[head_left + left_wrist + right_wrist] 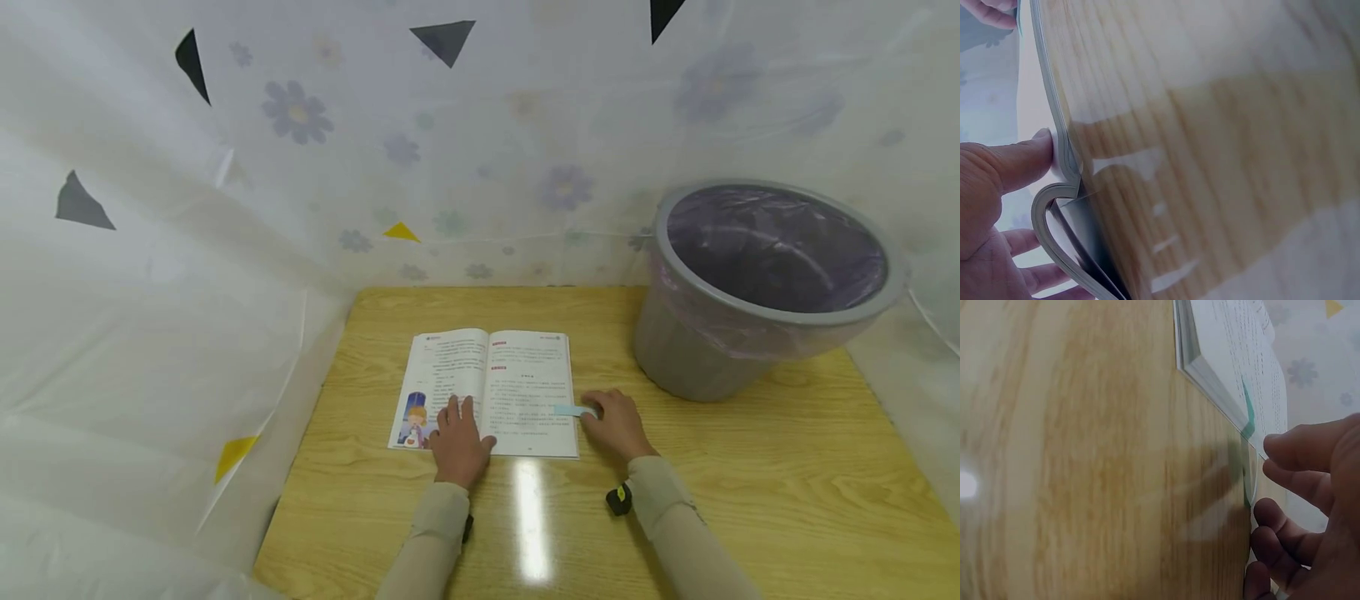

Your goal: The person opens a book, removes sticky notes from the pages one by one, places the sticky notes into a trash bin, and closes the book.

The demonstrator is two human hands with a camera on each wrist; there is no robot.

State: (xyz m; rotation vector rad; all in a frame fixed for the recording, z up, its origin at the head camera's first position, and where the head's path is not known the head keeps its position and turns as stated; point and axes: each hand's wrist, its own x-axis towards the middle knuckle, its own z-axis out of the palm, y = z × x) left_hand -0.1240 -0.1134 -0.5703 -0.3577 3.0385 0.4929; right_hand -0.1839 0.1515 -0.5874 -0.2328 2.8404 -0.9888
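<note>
An open book (525, 400) with printed text and a cartoon figure on its left page lies on the wooden table. My left hand (459, 446) rests on the lower left page with fingers spread, its thumb by the gutter. In the left wrist view the thumb (1029, 159) presses near the book's bottom edge, where the spine bends. Beyond the book's right edge, my right hand (617, 423) pinches the outer end of a light blue bookmark (572, 410). The bookmark lies across the right page's edge and looks green in the right wrist view.
A grey trash bin (693, 358) lined with a translucent purple bag stands at the table's back right. Plastic sheeting with flower prints (450, 167) hangs behind and at the sides, carrying black, grey and yellow triangles. Light glares off the wooden table (345, 517) in front of the book.
</note>
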